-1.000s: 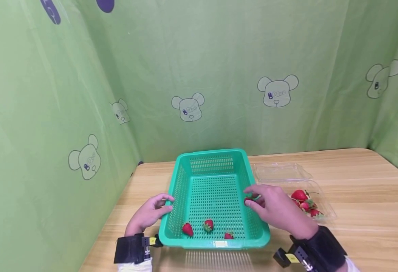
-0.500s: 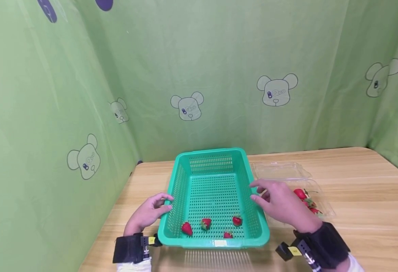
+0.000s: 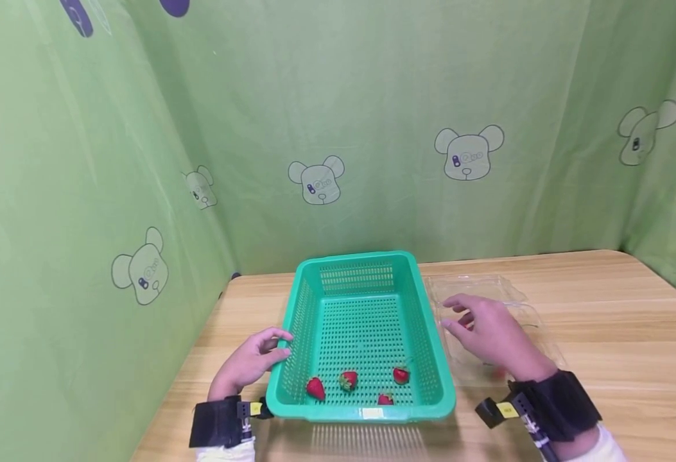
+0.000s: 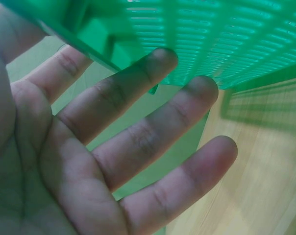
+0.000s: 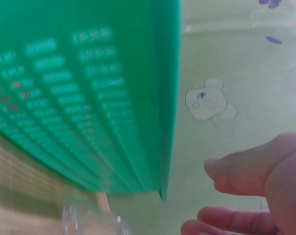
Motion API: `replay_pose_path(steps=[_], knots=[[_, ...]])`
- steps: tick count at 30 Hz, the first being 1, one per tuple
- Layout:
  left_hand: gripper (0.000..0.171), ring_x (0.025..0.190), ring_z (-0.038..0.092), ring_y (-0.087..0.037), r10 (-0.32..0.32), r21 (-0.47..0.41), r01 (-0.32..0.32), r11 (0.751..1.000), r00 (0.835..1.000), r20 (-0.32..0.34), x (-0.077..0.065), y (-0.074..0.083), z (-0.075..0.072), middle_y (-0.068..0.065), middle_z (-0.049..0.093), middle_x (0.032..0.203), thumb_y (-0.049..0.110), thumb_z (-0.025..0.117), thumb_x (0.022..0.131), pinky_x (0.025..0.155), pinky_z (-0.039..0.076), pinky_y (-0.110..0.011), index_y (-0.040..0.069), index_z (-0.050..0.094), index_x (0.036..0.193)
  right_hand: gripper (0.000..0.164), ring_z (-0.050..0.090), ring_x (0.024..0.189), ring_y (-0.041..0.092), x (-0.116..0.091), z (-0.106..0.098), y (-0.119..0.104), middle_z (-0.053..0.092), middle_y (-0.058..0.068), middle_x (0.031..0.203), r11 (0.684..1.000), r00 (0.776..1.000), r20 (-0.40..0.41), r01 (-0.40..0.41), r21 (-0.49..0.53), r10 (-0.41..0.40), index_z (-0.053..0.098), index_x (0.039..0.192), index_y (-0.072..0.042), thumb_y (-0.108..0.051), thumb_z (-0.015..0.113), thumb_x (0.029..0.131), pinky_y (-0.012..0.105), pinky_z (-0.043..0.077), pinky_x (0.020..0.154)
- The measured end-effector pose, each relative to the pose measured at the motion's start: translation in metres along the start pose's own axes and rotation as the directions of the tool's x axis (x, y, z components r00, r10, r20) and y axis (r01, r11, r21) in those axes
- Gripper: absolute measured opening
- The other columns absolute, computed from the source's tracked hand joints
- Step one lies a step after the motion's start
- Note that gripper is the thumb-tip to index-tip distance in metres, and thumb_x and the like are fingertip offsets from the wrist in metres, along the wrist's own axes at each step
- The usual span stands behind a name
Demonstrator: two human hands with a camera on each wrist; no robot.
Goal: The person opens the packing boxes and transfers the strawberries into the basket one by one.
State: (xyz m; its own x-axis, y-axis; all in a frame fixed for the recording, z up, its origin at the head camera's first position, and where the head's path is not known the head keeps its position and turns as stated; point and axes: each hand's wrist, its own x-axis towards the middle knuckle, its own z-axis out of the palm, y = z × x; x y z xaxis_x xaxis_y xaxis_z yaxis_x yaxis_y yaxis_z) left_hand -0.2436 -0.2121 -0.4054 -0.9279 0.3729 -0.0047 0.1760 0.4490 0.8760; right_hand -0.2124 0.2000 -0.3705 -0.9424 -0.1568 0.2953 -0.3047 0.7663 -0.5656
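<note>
A green plastic basket (image 3: pixel 361 410) with slotted walls stands on the table, several strawberries (image 3: pixel 348 380) lying at its near end. My left hand (image 3: pixel 251 362) rests with thumb and forefinger on the basket's left rim. The left wrist view shows its other fingers (image 4: pixel 138 139) loosely straight, outside the slotted wall. To the right of the basket, my right hand (image 3: pixel 490 330) hovers above a clear plastic clamshell box (image 3: pixel 546 340), thumb and fingers apart with nothing seen between them. It hides most of the strawberries inside the box.
The clamshell's clear lid (image 3: pixel 473 287) lies folded back behind it. A wooden table (image 3: pixel 621 308) carries everything. Green curtains (image 3: pixel 384 128) with bear-head prints hang behind and at the left.
My right hand let go of a strawberry, which now lies in the basket's near right part. It then moved right, away from the basket, over the clamshell box. My left hand stayed put.
</note>
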Motion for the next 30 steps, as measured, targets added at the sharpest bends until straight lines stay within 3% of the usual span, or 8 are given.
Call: replay_pose_path(steps=[6,13,22,30], knots=[[0.028,0.112,0.056,-0.037,0.005,-0.004,-0.005,1.0,1.0,0.009,-0.001,0.001,-0.001,-0.026,0.057,0.127,0.021,0.061,0.093,0.086,0.051,-0.051,0.008,0.058,0.117,0.033,0.066,0.084,0.032,0.003,-0.004,0.015,0.069,0.022,0.1,0.999,0.999,-0.013,-0.038,-0.031,0.037,0.059,0.116,0.0,-0.017,0.065,0.088,0.046,0.057,0.064],[0.028,0.109,0.058,-0.034,0.001,-0.007,-0.001,1.0,1.0,0.014,0.0,0.003,-0.001,-0.024,0.059,0.124,0.02,0.061,0.093,0.087,0.05,-0.052,0.008,0.057,0.117,0.033,0.059,0.098,0.047,0.005,-0.007,0.034,0.062,0.032,0.111,0.993,0.996,-0.036,-0.084,-0.08,0.082,0.059,0.116,0.001,-0.017,0.064,0.088,0.06,0.051,0.073],[0.026,0.108,0.058,-0.035,-0.008,-0.015,0.008,1.0,1.0,0.005,0.002,-0.002,0.0,-0.026,0.058,0.125,0.015,0.059,0.094,0.087,0.05,-0.053,0.006,0.057,0.118,0.035,0.053,0.104,0.051,0.006,-0.006,0.055,0.057,0.036,0.118,0.978,0.983,-0.006,-0.181,-0.104,0.181,0.056,0.118,0.003,-0.016,0.062,0.089,0.063,0.048,0.077],[0.027,0.112,0.056,-0.037,0.0,-0.005,0.0,1.0,1.0,0.01,0.001,0.0,0.0,-0.025,0.057,0.127,0.02,0.061,0.093,0.089,0.049,-0.054,0.008,0.058,0.116,0.034,0.057,0.087,0.044,0.005,-0.005,0.071,0.058,0.037,0.11,0.963,0.975,-0.023,-0.221,-0.153,0.22,0.058,0.113,0.008,-0.014,0.061,0.087,0.059,0.048,0.072]])
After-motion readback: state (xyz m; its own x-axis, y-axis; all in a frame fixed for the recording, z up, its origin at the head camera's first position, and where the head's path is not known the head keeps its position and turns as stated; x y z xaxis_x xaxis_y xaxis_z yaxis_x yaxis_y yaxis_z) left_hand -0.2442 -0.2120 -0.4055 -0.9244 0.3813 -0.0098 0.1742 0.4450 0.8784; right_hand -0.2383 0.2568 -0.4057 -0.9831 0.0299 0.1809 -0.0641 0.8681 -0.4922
